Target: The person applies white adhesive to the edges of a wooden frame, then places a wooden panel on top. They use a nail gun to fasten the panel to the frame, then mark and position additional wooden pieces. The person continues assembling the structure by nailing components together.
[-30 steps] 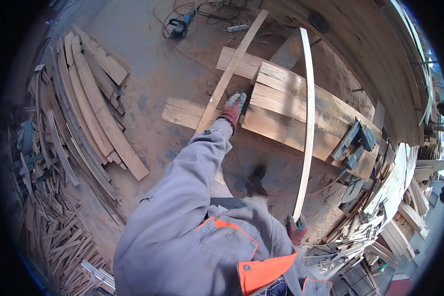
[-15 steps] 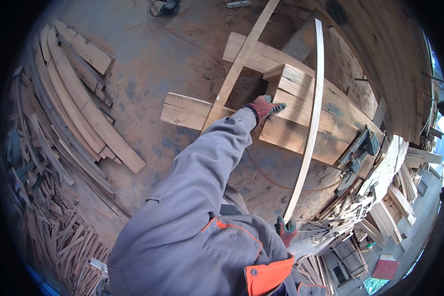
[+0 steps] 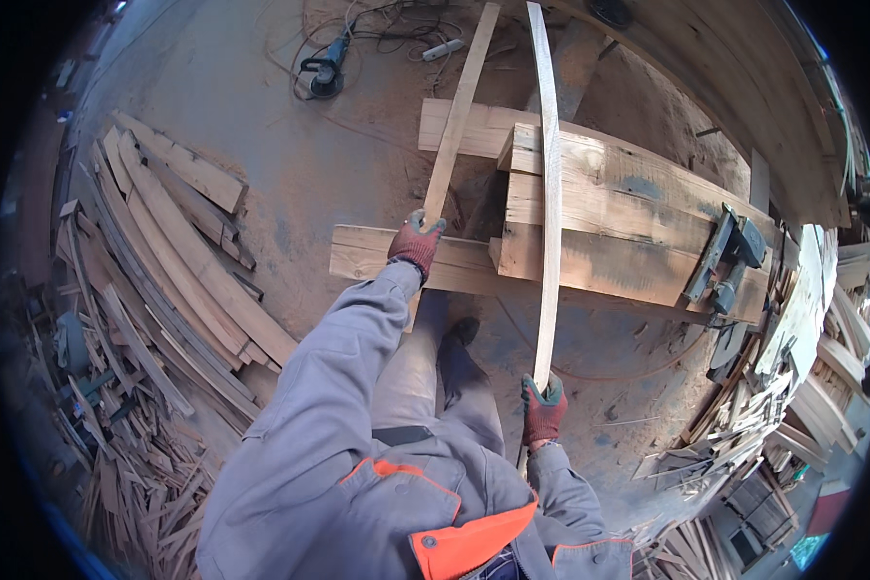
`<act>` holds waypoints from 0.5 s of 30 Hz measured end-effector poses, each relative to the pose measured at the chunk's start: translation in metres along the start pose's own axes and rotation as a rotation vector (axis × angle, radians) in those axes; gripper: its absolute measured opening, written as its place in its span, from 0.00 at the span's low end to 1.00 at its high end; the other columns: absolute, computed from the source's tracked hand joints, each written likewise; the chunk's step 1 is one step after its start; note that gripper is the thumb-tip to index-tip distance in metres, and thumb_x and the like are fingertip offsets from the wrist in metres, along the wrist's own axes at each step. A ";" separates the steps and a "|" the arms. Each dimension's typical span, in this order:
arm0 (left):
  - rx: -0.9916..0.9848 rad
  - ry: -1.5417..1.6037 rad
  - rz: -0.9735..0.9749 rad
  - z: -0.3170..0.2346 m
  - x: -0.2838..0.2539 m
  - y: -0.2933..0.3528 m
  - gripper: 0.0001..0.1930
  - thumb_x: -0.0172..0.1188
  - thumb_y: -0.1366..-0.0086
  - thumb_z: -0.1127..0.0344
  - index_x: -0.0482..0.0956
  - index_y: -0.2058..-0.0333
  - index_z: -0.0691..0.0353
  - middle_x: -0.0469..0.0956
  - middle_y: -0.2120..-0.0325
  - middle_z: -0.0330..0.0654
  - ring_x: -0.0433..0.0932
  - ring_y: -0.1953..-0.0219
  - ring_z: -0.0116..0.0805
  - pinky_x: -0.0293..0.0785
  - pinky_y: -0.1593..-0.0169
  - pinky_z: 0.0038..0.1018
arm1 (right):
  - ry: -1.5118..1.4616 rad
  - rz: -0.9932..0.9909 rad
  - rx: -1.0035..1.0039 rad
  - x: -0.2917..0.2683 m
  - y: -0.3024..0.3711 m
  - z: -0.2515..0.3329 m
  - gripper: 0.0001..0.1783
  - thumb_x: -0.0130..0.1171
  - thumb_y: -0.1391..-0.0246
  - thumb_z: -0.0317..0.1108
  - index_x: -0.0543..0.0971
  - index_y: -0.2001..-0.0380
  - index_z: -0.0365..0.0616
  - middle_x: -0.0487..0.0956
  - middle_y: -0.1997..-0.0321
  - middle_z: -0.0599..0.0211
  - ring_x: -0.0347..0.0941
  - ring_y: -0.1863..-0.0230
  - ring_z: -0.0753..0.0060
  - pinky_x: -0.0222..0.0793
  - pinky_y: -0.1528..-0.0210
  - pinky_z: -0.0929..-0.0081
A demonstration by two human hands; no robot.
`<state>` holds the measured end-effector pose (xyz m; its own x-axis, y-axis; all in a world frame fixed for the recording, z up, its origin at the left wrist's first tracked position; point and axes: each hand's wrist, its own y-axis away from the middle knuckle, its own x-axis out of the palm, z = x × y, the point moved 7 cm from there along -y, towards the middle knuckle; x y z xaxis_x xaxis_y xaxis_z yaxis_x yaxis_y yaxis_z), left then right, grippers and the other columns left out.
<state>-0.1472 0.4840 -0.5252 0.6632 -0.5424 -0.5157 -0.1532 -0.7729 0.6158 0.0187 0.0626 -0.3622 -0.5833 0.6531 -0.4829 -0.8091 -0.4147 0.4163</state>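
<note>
My left hand (image 3: 418, 242), in a red and dark knitted work glove, is closed around a long thin wooden strip (image 3: 462, 106). That strip slants away from me across a plank (image 3: 362, 253). My right hand (image 3: 544, 411), gloved the same way, grips the near end of a second wooden strip (image 3: 549, 193), which is lighter and slightly bowed. This one passes over the left part of a stack of thick timber beams (image 3: 614, 256). Part of each strip is hidden under the gloves.
A blue power tool (image 3: 327, 72) with cables lies on the floor at the far left. A clamp-like dark power tool (image 3: 730, 256) rests on the beams' right end. Curved boards (image 3: 198, 261) and scrap strips (image 3: 145, 493) pile up at left. A big curved wooden panel (image 3: 735, 87) stands far right.
My left hand has moved left from the beams' end onto the left strip. My right hand has come forward, and its strip has swung left at the far end.
</note>
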 end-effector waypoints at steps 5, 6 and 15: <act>0.027 -0.409 -0.103 -0.023 -0.003 -0.058 0.58 0.71 0.45 0.29 0.61 0.27 0.62 0.69 0.34 0.62 0.72 0.33 0.58 0.71 0.32 0.46 | 0.117 0.013 0.050 0.003 0.020 -0.015 0.23 0.78 0.47 0.30 0.80 0.52 0.36 0.84 0.63 0.63 0.79 0.65 0.75 0.77 0.60 0.71; 0.011 -0.411 -0.097 -0.028 0.007 -0.074 0.63 0.74 0.48 0.29 0.54 0.24 0.60 0.65 0.31 0.62 0.70 0.32 0.58 0.70 0.30 0.43 | 0.148 0.000 0.054 0.002 0.023 -0.018 0.23 0.79 0.48 0.31 0.80 0.52 0.36 0.85 0.63 0.62 0.80 0.64 0.73 0.77 0.60 0.70; 0.115 -0.365 -0.091 -0.013 -0.021 -0.129 0.35 0.76 0.45 0.49 0.77 0.42 0.60 0.85 0.53 0.58 0.85 0.49 0.57 0.81 0.45 0.46 | 0.214 -0.065 0.079 0.018 0.034 -0.022 0.25 0.78 0.47 0.33 0.79 0.48 0.38 0.83 0.62 0.65 0.79 0.65 0.74 0.75 0.62 0.73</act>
<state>-0.1321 0.5996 -0.5862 0.3768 -0.5353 -0.7559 -0.2005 -0.8439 0.4976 -0.0212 0.0467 -0.3737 -0.5390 0.5237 -0.6597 -0.8421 -0.3198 0.4342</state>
